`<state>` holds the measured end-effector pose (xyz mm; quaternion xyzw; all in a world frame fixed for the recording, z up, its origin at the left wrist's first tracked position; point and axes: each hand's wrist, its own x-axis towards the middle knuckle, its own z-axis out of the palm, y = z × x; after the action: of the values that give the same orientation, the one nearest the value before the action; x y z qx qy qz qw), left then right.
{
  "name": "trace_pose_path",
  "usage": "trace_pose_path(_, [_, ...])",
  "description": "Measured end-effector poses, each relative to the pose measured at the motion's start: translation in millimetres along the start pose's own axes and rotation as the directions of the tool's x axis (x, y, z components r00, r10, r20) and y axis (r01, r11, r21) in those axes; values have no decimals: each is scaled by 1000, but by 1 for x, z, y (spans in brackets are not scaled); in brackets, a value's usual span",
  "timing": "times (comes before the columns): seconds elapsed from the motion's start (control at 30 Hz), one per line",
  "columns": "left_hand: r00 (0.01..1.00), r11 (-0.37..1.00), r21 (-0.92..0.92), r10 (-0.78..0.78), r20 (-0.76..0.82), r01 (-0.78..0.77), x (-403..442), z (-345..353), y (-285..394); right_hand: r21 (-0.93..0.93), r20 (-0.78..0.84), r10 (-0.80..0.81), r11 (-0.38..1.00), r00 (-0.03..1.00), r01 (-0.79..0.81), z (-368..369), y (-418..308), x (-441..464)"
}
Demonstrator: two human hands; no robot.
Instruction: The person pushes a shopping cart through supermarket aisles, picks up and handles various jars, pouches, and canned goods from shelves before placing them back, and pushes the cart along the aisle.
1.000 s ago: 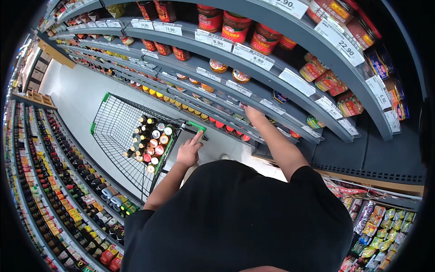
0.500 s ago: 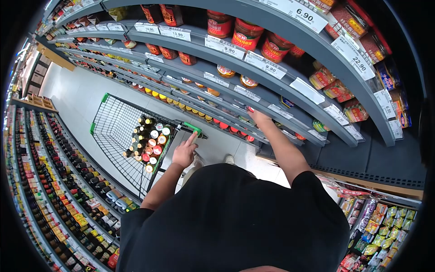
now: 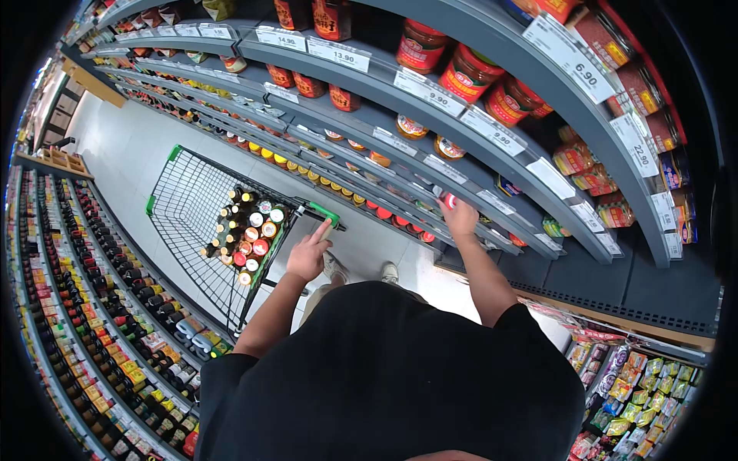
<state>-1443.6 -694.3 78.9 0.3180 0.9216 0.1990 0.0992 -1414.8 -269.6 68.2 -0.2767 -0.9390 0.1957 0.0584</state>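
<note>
My right hand [image 3: 461, 220] reaches to the lower shelves on the right, its fingers closed around a small red-topped jar [image 3: 449, 200]. Most of that jar is hidden by the hand and the shelf edge. Over the handle end of a shopping cart [image 3: 184, 201] is my left hand [image 3: 307, 257], fingers stretched out and their tips at the green handle piece [image 3: 321, 213]. Bottles and jars [image 3: 247, 234] stand grouped in the cart's near end, several with red, white or gold caps.
Curved grey shelves [image 3: 361, 73] with price tags and large red-labelled jars [image 3: 469, 73] rise close on my right. Another stocked shelf [image 3: 115, 307] lines the left, past the cart. Packets [image 3: 638, 399] fill a rack at lower right. White floor [image 3: 123, 146] runs between the shelves.
My right hand has drawn back slightly from the shelf, and the red top in it shows more clearly. My left hand stays by the cart handle. The view has shifted a little.
</note>
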Motion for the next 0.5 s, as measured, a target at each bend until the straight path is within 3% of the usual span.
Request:
trace_pose_path(0.03, [1000, 1000, 0, 2, 2, -2, 0, -1, -3, 0, 0, 2, 1000, 1000, -2, 1, -1, -7])
trace_pose_path(0.1, [1000, 1000, -11, 2, 5, -2, 0, -4, -9, 248, -255, 8, 967, 967, 57, 3, -5, -17])
trace_pose_path(0.13, [1000, 1000, -11, 3, 8, -3, 0, -4, -13, 286, -348, -33, 948, 937, 140, 7, -8, -18])
trace_pose_path(0.17, [1000, 1000, -16, 10, 4, -10, 0, -3, -17, 287, -347, -30, 948, 937, 136, 11, -13, -21])
trace_pose_path(0.2, [1000, 1000, -19, 20, -1, -20, 1, -4, -22, 480, -377, 3, 856, 926, 193, 17, -19, -27])
trace_pose_path(0.27, [1000, 999, -40, 2, 30, -1, 3, -7, -27, 648, -381, 51, 727, 923, 227, 33, -28, -38])
trace_pose_path(0.3, [998, 998, -63, -22, 65, 27, 2, -8, -29, 646, -383, 57, 730, 922, 223, 40, -34, -43])
trace_pose_path(0.33, [997, 998, -66, -14, 74, 19, 4, -8, -33, 839, -194, 112, 533, 975, 105, 42, -47, -53])
trace_pose_path(0.37, [998, 997, -60, 54, -33, -56, 5, -7, -39, 953, 11, 121, 298, 993, -47, 42, -59, -66])
trace_pose_path(0.4, [984, 990, -50, 122, -131, -129, 0, -5, -42, 941, 129, 114, 299, 985, -158, 30, -77, -78])
trace_pose_path(0.43, [996, 996, 75, 47, -70, -42, -5, -19, -28, 918, 240, 106, 297, 965, -262, 17, -94, -86])
trace_pose_path(0.5, [990, 994, 58, 95, -103, -90, -3, -41, -16, 922, 350, -39, 194, 936, -336, 11, -116, -98])
